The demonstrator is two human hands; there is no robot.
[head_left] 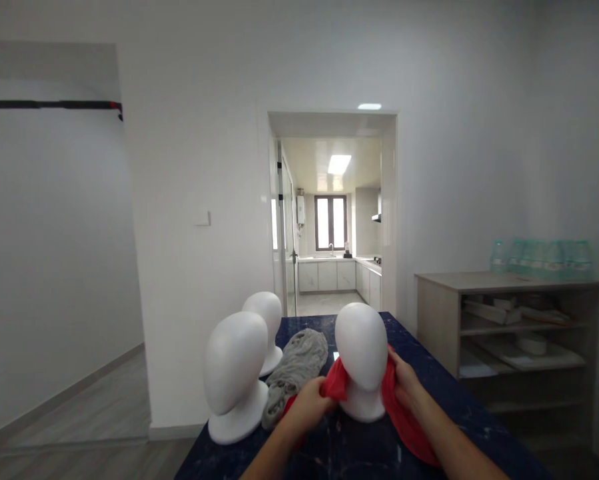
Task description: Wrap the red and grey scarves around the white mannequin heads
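A white mannequin head (362,353) stands on the dark blue marbled table (359,453), with a red cloth (404,413) wrapped round its neck from behind. My left hand (310,400) is closed on one end of the red cloth at the head's left side. My right hand (404,383) grips the cloth at the head's right side, and the rest of it trails down along my right forearm.
Two more white mannequin heads (235,373) (265,323) stand to the left, with a grey cloth (296,370) lying between them and the middle head. A wooden shelf unit (509,327) with water bottles on top is at right. A doorway leads to a kitchen (334,253).
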